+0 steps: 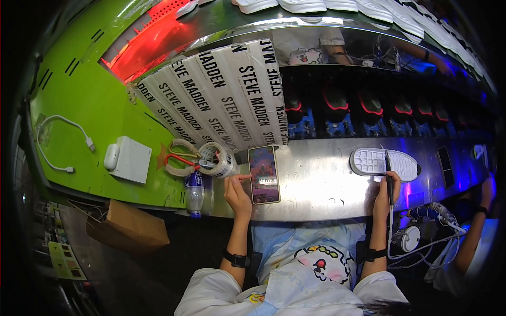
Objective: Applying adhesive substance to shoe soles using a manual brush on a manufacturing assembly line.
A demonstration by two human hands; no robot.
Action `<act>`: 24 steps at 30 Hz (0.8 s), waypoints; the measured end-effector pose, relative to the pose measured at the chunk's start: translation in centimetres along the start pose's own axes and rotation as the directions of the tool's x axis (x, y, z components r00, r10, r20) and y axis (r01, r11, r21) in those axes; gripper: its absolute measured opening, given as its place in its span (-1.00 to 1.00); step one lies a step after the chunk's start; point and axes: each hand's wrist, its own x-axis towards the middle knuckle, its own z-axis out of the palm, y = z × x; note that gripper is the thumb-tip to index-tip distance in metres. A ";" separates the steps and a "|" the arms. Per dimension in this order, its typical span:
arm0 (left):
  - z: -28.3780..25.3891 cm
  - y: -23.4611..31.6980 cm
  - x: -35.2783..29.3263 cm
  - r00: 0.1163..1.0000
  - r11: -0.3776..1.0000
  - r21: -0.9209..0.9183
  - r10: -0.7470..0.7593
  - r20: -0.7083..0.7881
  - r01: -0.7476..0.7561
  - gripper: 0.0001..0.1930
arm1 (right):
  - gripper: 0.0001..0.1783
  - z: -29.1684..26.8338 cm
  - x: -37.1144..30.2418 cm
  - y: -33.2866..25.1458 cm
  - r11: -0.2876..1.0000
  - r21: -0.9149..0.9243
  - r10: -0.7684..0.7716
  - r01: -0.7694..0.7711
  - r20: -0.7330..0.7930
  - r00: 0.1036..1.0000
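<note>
My left hand (237,195) is beside a smartphone (264,175) that lies face up on the metal bench, its screen lit with a colourful picture. The index finger reaches to the phone's left edge, and nothing is in that hand. At the right, my right hand (384,197) grips a black pen-shaped tool (390,188) from which a white cord runs down. A white shoe sole (405,167) with a grid of hollows at its left end lies just beyond that hand. The tool's upper end overlaps the sole; whether it touches cannot be made out.
Left of the phone stand tape rolls (227,163), orange-handled scissors (176,159) and a bottle (195,193). A printed cardboard sheet (221,95) rises behind. Shoes (337,102) line a dark conveyor, with white soles (303,5) above. Another phone (445,167) and a co-worker's arm (474,231) are at right.
</note>
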 end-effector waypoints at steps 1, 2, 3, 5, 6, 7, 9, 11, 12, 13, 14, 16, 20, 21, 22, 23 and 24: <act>0.0 0.0 0.0 1.000 1.000 0.008 0.000 0.004 0.000 -0.62 | -0.80 0.0 0.1 0.2 1.000 0.000 0.000 0.000 -0.001 1.000; 0.0 0.0 -0.1 1.000 1.000 0.016 0.000 0.009 0.000 -0.62 | -0.81 0.0 0.2 0.4 1.000 0.026 -0.002 0.002 0.004 1.000; 0.0 0.1 -0.1 1.000 1.000 0.016 0.000 0.008 0.000 -0.62 | -0.81 0.0 0.2 0.5 0.999 0.053 -0.004 0.003 0.011 1.000; 0.0 0.3 0.0 1.000 1.000 0.012 0.017 0.019 -0.018 -0.61 | -0.81 0.1 0.1 0.2 0.998 0.063 -0.002 0.000 0.022 1.000; 0.0 0.3 0.0 1.000 1.000 0.013 0.018 0.019 -0.018 -0.61 | -0.80 0.1 0.1 0.1 0.997 0.074 0.000 -0.002 0.033 0.999; -0.1 0.2 -0.1 0.999 0.999 0.014 0.032 0.032 -0.033 -0.61 | -0.80 0.1 0.1 0.0 0.997 0.074 0.000 -0.003 0.034 0.999; -0.2 0.2 -0.1 0.998 0.999 0.016 0.047 0.046 -0.047 -0.62 | -0.81 0.1 0.1 0.0 1.000 0.011 -0.024 0.024 0.011 1.000; -0.2 0.3 -0.1 0.995 0.998 0.022 0.052 0.083 -0.054 -0.62 | -0.82 0.1 0.1 -0.1 1.000 0.007 -0.020 0.020 0.014 1.000; -0.2 0.3 -0.1 0.995 0.998 0.023 0.052 0.083 -0.054 -0.62 | -0.82 0.0 0.1 -0.1 1.000 0.005 -0.015 0.015 0.019 1.000; -0.1 0.3 -0.1 0.995 0.999 0.006 0.051 0.088 -0.051 -0.62 | -0.82 -0.1 0.1 0.1 1.000 0.005 -0.014 0.014 0.019 1.000; -0.1 0.3 -0.1 0.994 0.999 -0.011 0.049 0.093 -0.048 -0.63 | -0.81 -0.2 0.2 0.5 0.999 -0.039 -0.037 0.038 0.014 0.999; 0.0 -0.4 -0.3 0.993 0.998 -0.042 0.060 0.097 -0.056 -0.64 | -0.80 -0.1 0.2 0.3 0.995 -0.082 -0.061 0.062 0.013 0.998; 0.3 0.0 -0.3 0.990 0.992 -0.123 0.057 0.128 -0.041 -0.66 | -0.81 0.0 0.2 0.0 0.990 -0.110 -0.083 0.083 0.001 0.997; 0.2 -0.1 -0.3 0.990 0.992 -0.123 0.057 0.129 -0.041 -0.66 | -0.82 0.0 0.2 0.1 0.991 -0.100 -0.089 0.088 -0.004 0.996; 0.2 -0.3 -0.3 0.988 0.992 -0.112 0.069 0.138 -0.053 -0.66 | -0.82 -0.1 0.2 0.1 0.991 -0.100 -0.089 0.088 -0.004 0.996; 0.2 -0.4 -0.3 0.986 0.993 -0.102 0.080 0.147 -0.065 -0.67 | -0.82 -0.1 0.2 0.1 0.990 -0.101 -0.095 0.094 -0.002 0.996; 0.2 -0.5 -0.3 0.986 0.993 -0.102 0.081 0.146 -0.066 -0.67 | -0.81 -0.1 0.2 0.2 0.990 -0.103 -0.101 0.101 0.000 0.995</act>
